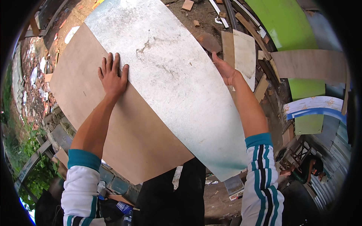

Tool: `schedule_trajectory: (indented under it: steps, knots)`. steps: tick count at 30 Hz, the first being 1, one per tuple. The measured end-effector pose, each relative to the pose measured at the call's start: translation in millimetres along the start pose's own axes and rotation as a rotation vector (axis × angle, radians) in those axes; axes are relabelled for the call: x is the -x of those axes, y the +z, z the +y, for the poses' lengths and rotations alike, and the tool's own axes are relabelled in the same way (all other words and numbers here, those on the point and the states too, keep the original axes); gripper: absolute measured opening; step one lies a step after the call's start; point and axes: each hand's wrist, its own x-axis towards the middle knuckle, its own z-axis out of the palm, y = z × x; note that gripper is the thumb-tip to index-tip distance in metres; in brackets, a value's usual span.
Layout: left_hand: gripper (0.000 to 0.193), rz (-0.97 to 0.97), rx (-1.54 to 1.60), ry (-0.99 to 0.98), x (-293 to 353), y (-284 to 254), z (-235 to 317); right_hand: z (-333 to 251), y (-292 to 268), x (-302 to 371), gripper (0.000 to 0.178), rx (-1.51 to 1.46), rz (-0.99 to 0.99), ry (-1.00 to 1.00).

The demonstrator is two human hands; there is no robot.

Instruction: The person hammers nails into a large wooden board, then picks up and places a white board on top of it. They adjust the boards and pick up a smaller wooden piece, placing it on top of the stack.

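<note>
A large white board (162, 67) with grey scuffs and dark stains lies slantwise over a plain brown board (139, 139), covering part of it. My left hand (114, 75) rests flat with fingers spread, on the brown board and along the white board's left edge. At the white board's right edge is my right hand (225, 71). Its thumb shows beside the edge, while the other fingers are hidden by the board, seemingly curled under it. What supports the two boards from beneath is hidden.
Wood offcuts (245, 52) and strips litter the ground beyond the right edge. Green panels (290, 26) and a curved brown sheet (309, 64) stand farther right. Another person (311, 169) sits low at the right. Rubble and plants (39, 180) lie to the left.
</note>
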Motion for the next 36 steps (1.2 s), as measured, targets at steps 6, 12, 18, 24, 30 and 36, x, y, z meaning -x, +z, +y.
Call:
schedule_trajectory:
  steps: [6,12,18,24,30,36]
  knots:
    - [0.062,-0.012,0.005,0.001,1.4,-6.2,3.3,24.9,-21.3,-4.4,0.107,-0.058,0.027,0.084]
    - [0.061,0.017,-0.001,0.028,-1.7,-5.5,3.1,42.8,-27.9,-2.2,0.098,-0.041,-0.05,-0.035]
    - [0.063,-0.001,0.024,0.005,0.6,-1.2,-1.3,45.6,-21.3,27.3,0.113,-0.034,0.064,0.071]
    - [0.064,0.006,-0.003,0.014,-1.1,1.8,-0.3,66.2,-49.9,45.6,0.13,-0.112,0.039,0.229]
    - [0.063,0.001,0.004,0.015,-2.1,-0.7,4.5,-16.9,-17.9,5.3,0.108,0.04,0.123,-0.242]
    - [0.063,0.0,0.001,-0.002,-0.5,-5.8,3.5,-41.7,129.0,-50.0,0.068,1.439,0.603,-1.026]
